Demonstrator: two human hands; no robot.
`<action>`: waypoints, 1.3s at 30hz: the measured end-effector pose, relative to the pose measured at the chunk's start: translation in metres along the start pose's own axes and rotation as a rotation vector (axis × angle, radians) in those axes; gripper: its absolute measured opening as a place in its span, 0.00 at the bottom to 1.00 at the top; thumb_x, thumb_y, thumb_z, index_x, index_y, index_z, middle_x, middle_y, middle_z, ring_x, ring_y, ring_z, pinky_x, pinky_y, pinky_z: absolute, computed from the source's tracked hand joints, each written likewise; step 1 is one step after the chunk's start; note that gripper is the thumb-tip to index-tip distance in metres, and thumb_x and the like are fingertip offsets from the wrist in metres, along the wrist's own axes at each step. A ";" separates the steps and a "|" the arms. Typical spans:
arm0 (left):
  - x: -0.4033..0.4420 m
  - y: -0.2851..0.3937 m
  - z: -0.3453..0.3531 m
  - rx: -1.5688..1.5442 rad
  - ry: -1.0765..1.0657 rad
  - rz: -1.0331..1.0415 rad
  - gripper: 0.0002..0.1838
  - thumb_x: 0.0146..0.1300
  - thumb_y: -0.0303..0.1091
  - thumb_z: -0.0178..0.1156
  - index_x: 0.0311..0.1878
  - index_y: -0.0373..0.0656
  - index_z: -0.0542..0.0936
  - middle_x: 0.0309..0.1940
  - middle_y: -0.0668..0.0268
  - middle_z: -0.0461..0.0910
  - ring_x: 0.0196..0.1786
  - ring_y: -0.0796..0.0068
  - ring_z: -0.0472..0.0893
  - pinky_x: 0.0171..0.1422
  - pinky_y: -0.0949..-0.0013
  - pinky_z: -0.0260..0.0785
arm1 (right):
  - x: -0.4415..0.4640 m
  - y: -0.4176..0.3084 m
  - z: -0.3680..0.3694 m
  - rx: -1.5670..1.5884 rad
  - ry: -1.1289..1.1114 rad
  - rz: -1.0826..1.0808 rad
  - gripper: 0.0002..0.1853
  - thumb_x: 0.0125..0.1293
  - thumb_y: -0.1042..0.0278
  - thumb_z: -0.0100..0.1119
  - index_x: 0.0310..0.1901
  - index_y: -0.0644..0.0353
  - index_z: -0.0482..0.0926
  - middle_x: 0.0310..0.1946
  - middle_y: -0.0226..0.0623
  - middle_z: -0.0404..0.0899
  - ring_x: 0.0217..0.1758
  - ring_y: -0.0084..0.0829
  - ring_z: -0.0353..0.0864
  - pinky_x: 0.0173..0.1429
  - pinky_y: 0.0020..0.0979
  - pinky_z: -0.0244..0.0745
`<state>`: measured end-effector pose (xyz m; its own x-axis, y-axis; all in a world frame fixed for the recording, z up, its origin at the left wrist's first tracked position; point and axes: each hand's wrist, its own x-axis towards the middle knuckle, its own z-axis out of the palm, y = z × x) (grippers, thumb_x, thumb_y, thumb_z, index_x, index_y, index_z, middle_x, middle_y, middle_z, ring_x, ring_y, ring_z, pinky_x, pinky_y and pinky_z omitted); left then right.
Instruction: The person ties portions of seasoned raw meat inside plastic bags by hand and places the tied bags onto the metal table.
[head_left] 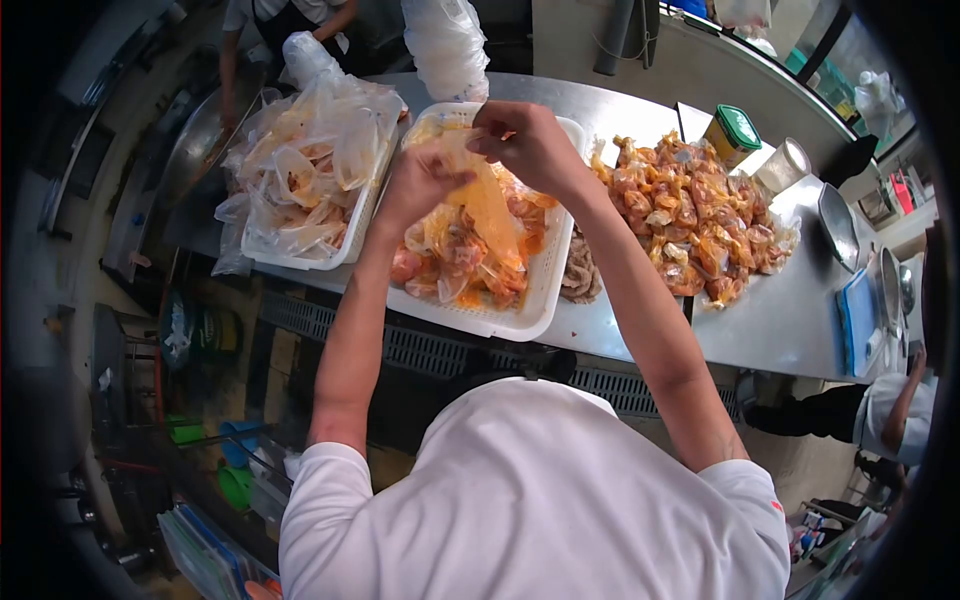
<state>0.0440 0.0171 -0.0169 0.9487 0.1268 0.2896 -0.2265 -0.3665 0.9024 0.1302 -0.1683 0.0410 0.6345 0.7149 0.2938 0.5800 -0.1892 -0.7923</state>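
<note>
Over a white plastic basket (543, 305), both my hands are at a clear plastic bag (490, 215) smeared with orange marinade. My right hand (530, 145) pinches its upper end, fingers curled. My left hand (425, 185) is closed at the bag's left side, its fingertips partly hidden against the plastic. The bag hangs down between them into the basket. Below it lie marinated meat pieces (455, 260) in orange sauce, some in plastic. Whether the hanging bag still holds meat I cannot tell.
Left stands another white basket (300, 262) heaped with used plastic bags (310, 160). A pile of bagged marinated meat (690, 215) covers the steel table (610, 335) at right. Behind are a roll of plastic bags (447, 50) and a green-lidded tub (735, 133). Other people work at upper left and far right.
</note>
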 end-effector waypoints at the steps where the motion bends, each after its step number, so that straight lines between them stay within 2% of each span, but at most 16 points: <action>1: 0.006 0.004 -0.002 -0.006 0.000 -0.005 0.19 0.59 0.35 0.76 0.25 0.38 0.74 0.23 0.78 0.69 0.26 0.87 0.65 0.34 0.78 0.63 | -0.003 0.013 0.001 0.201 0.034 -0.037 0.15 0.61 0.67 0.73 0.45 0.64 0.82 0.41 0.41 0.85 0.42 0.30 0.83 0.47 0.34 0.79; 7: 0.019 0.048 0.013 -0.097 0.030 0.187 0.23 0.62 0.27 0.73 0.22 0.45 0.65 0.23 0.82 0.64 0.30 0.91 0.62 0.34 0.80 0.57 | -0.036 0.051 0.029 0.586 0.217 -0.177 0.42 0.44 0.58 0.86 0.63 0.51 0.75 0.56 0.41 0.81 0.62 0.40 0.78 0.65 0.44 0.75; 9: 0.021 0.057 0.024 -0.099 -0.009 0.208 0.22 0.62 0.25 0.72 0.23 0.45 0.65 0.23 0.81 0.65 0.30 0.90 0.63 0.35 0.80 0.59 | -0.051 0.063 0.040 0.162 -0.204 -0.073 0.38 0.49 0.62 0.83 0.62 0.56 0.75 0.52 0.42 0.82 0.57 0.40 0.82 0.60 0.42 0.79; 10: 0.024 0.057 0.028 -0.136 -0.010 0.239 0.22 0.62 0.24 0.71 0.22 0.45 0.66 0.23 0.81 0.66 0.30 0.90 0.64 0.35 0.81 0.60 | -0.053 0.073 0.049 0.160 -0.191 -0.066 0.38 0.49 0.62 0.83 0.62 0.56 0.75 0.52 0.42 0.82 0.57 0.40 0.82 0.60 0.42 0.79; 12: 0.028 0.055 0.028 -0.105 0.036 0.176 0.21 0.62 0.23 0.71 0.22 0.46 0.67 0.24 0.79 0.72 0.30 0.89 0.68 0.37 0.80 0.64 | -0.055 0.088 0.070 0.666 -0.221 0.129 0.30 0.57 0.66 0.76 0.60 0.61 0.76 0.50 0.41 0.82 0.47 0.34 0.86 0.50 0.35 0.83; 16: 0.034 0.028 0.001 -0.501 0.141 0.022 0.20 0.62 0.23 0.71 0.23 0.47 0.68 0.25 0.77 0.73 0.30 0.87 0.72 0.38 0.79 0.66 | -0.059 0.085 0.078 0.654 -0.171 0.242 0.22 0.66 0.67 0.68 0.58 0.64 0.75 0.46 0.36 0.82 0.38 0.28 0.85 0.42 0.31 0.83; 19: 0.031 0.020 -0.001 -0.575 0.291 0.092 0.21 0.62 0.23 0.70 0.23 0.48 0.67 0.21 0.79 0.69 0.26 0.89 0.66 0.33 0.80 0.60 | -0.063 0.072 0.075 1.047 -0.219 0.313 0.13 0.73 0.66 0.60 0.54 0.63 0.79 0.45 0.35 0.84 0.39 0.23 0.82 0.43 0.24 0.78; 23: 0.032 0.004 -0.030 -0.393 0.342 0.171 0.16 0.62 0.24 0.70 0.27 0.45 0.71 0.25 0.74 0.75 0.28 0.85 0.72 0.37 0.79 0.65 | -0.058 0.059 0.079 0.829 -0.160 0.369 0.13 0.77 0.59 0.56 0.45 0.61 0.78 0.32 0.30 0.80 0.29 0.19 0.75 0.34 0.24 0.73; 25: 0.021 0.031 -0.035 0.181 0.555 0.230 0.11 0.60 0.25 0.71 0.32 0.42 0.75 0.28 0.72 0.78 0.31 0.81 0.75 0.40 0.76 0.69 | -0.055 0.063 0.083 0.774 -0.138 0.409 0.15 0.77 0.55 0.56 0.42 0.61 0.78 0.28 0.29 0.78 0.27 0.19 0.73 0.32 0.25 0.72; 27: 0.001 0.062 -0.026 0.314 0.526 0.256 0.12 0.56 0.26 0.73 0.40 0.41 0.78 0.33 0.68 0.81 0.39 0.72 0.80 0.48 0.68 0.72 | -0.060 0.071 0.079 0.522 -0.101 0.375 0.19 0.75 0.50 0.58 0.43 0.62 0.78 0.26 0.27 0.75 0.26 0.21 0.74 0.33 0.28 0.73; 29: -0.015 0.084 -0.007 0.498 0.105 0.599 0.15 0.55 0.26 0.72 0.44 0.42 0.78 0.39 0.65 0.83 0.51 0.61 0.81 0.57 0.59 0.71 | -0.057 0.074 0.072 0.465 -0.185 0.364 0.20 0.75 0.52 0.57 0.49 0.64 0.76 0.26 0.32 0.77 0.30 0.28 0.80 0.41 0.34 0.77; 30: -0.020 0.078 0.002 0.499 0.116 0.594 0.15 0.55 0.26 0.72 0.44 0.42 0.78 0.39 0.65 0.83 0.51 0.61 0.81 0.57 0.59 0.71 | -0.053 0.073 0.068 0.409 -0.271 0.337 0.21 0.75 0.53 0.56 0.54 0.66 0.75 0.27 0.36 0.78 0.34 0.35 0.87 0.49 0.40 0.81; 33: -0.036 0.009 0.010 0.963 -0.134 0.719 0.24 0.53 0.26 0.71 0.54 0.42 0.76 0.43 0.62 0.83 0.59 0.59 0.79 0.61 0.58 0.70 | -0.053 0.068 0.062 0.204 -0.313 0.084 0.25 0.70 0.50 0.63 0.53 0.67 0.77 0.28 0.41 0.80 0.34 0.45 0.87 0.50 0.45 0.80; 35: -0.032 -0.054 -0.014 1.068 -0.519 0.358 0.24 0.57 0.26 0.68 0.58 0.42 0.76 0.43 0.61 0.84 0.56 0.58 0.81 0.55 0.57 0.72 | -0.052 0.079 0.057 0.042 -0.383 0.070 0.26 0.62 0.49 0.70 0.50 0.65 0.81 0.29 0.45 0.81 0.39 0.49 0.85 0.51 0.47 0.79; 37: -0.033 -0.046 -0.023 0.950 -0.520 0.224 0.21 0.59 0.26 0.66 0.58 0.40 0.77 0.40 0.63 0.84 0.51 0.61 0.82 0.51 0.58 0.72 | -0.056 0.104 0.064 -0.507 -0.210 -0.217 0.20 0.58 0.56 0.72 0.47 0.61 0.84 0.31 0.45 0.81 0.42 0.48 0.84 0.51 0.45 0.77; 39: -0.039 -0.032 -0.022 0.821 -0.532 0.081 0.19 0.62 0.26 0.64 0.57 0.39 0.77 0.38 0.64 0.83 0.46 0.64 0.84 0.48 0.59 0.72 | -0.049 0.110 0.057 -0.503 -0.076 -0.212 0.17 0.59 0.60 0.72 0.45 0.61 0.84 0.32 0.44 0.81 0.43 0.42 0.82 0.50 0.43 0.76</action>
<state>0.0096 0.0440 -0.0504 0.9582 -0.2851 -0.0225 -0.2627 -0.9083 0.3255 0.1335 -0.1858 -0.0906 0.4492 0.8155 0.3650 0.8755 -0.3206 -0.3614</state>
